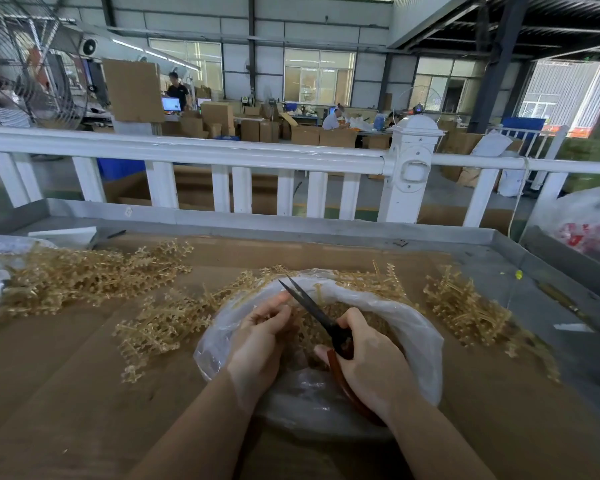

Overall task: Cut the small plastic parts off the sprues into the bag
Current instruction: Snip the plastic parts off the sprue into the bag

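Both hands work low in the frame's centre: my right hand (368, 355) grips the scissors (321, 318), blades nearly closed and pointing up-left, while my left hand (262, 336) curls round a tan sprue (303, 329) over the open plastic bag (413, 327). More sprues (84, 275) lie heaped at mid-left and mid-right.

Beyond a white railing (194, 155), cardboard boxes (219, 114) crowd the factory floor beneath daylit windows (319, 76) and grey walls.
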A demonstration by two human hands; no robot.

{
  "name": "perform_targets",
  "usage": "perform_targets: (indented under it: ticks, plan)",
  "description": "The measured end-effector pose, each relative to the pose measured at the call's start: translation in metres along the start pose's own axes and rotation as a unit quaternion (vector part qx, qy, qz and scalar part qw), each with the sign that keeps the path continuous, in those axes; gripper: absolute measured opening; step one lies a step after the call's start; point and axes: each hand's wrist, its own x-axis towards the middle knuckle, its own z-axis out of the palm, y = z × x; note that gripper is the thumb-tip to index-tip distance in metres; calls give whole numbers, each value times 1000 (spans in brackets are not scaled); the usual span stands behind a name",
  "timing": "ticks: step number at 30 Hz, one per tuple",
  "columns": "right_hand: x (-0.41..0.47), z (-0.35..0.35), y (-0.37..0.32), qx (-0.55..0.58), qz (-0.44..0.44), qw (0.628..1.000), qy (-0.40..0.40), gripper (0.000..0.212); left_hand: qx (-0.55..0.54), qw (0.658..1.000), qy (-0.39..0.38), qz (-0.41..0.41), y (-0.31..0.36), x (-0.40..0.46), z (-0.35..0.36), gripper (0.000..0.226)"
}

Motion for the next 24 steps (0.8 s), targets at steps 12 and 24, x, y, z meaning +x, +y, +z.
perform_targets:
  ticks: [12, 24]
  plan:
    - [-1, -5, 1, 27, 5, 999, -20, 31, -12, 999, 33, 14, 0, -4, 4, 13]
    - [-4, 8, -2, -92, -48, 995, 10, 44, -28, 996, 80, -4, 4, -5, 9, 24]
